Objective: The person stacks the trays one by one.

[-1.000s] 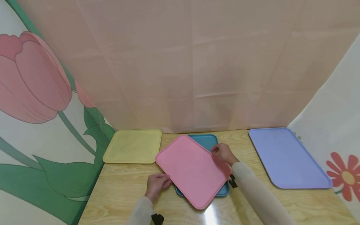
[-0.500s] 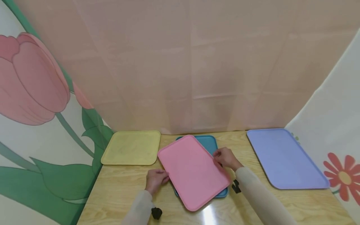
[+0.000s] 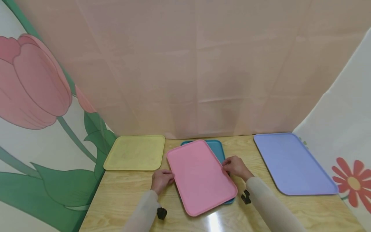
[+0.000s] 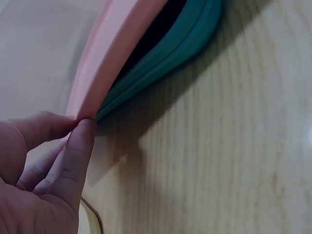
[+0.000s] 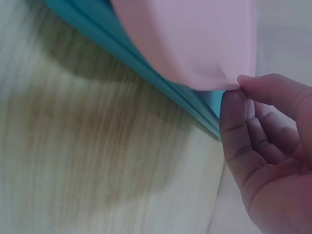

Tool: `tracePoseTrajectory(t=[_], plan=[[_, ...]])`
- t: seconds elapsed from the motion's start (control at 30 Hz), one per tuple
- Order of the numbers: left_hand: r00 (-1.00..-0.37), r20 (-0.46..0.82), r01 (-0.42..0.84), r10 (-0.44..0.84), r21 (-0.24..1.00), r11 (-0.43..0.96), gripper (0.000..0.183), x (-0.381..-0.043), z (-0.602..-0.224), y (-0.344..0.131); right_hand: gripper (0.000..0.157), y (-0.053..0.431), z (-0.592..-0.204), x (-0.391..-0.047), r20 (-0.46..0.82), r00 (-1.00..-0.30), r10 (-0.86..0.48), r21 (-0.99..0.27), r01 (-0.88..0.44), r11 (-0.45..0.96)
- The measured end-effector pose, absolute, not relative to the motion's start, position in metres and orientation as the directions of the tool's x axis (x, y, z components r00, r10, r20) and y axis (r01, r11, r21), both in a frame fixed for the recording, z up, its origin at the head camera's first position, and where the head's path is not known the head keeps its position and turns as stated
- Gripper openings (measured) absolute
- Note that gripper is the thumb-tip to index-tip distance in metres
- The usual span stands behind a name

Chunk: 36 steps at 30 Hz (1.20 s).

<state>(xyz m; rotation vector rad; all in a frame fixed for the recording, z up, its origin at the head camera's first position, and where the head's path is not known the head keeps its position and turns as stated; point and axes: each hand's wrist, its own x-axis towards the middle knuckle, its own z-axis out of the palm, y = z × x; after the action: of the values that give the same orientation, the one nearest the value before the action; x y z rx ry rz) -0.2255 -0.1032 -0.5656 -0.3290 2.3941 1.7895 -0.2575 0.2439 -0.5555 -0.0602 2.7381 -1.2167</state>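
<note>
A pink tray [image 3: 202, 177] lies turned at an angle over a teal tray [image 3: 215, 147], which shows at the back and at the front right corner. My left hand [image 3: 161, 181] pinches the pink tray's left edge between thumb and fingers. On the opposite edge, my right hand [image 3: 236, 166] pinches the rim the same way. The left wrist view shows a dark gap between the pink tray's rim [image 4: 109, 53] and the teal rims [image 4: 165, 53] below. From the right wrist, the teal edge [image 5: 146, 68] looks doubled, like stacked trays. Most of the teal is hidden under the pink.
To the left on the wooden table [image 3: 127, 199] lies a yellow tray [image 3: 134, 153]. A lavender tray [image 3: 294, 164] lies at the right. A beige sheet [image 3: 185, 71] hangs behind the table, and flower-print sheets flank both sides.
The pink tray has turned clockwise over the teal one, lining up more closely with it. My left hand has moved slightly up, and my right hand down and right; both kept their pinch.
</note>
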Motion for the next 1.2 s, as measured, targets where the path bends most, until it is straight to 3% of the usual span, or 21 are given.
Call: tracePoseTrajectory(t=[1.2], plan=[[-0.982, -0.120, -0.169, -0.147, 0.905, 0.390, 0.021, -0.276, -0.565, -0.071, 0.009, 0.245, -0.565, -0.220, -0.112, -0.978, 0.173, -0.788, 0.194, 0.584]])
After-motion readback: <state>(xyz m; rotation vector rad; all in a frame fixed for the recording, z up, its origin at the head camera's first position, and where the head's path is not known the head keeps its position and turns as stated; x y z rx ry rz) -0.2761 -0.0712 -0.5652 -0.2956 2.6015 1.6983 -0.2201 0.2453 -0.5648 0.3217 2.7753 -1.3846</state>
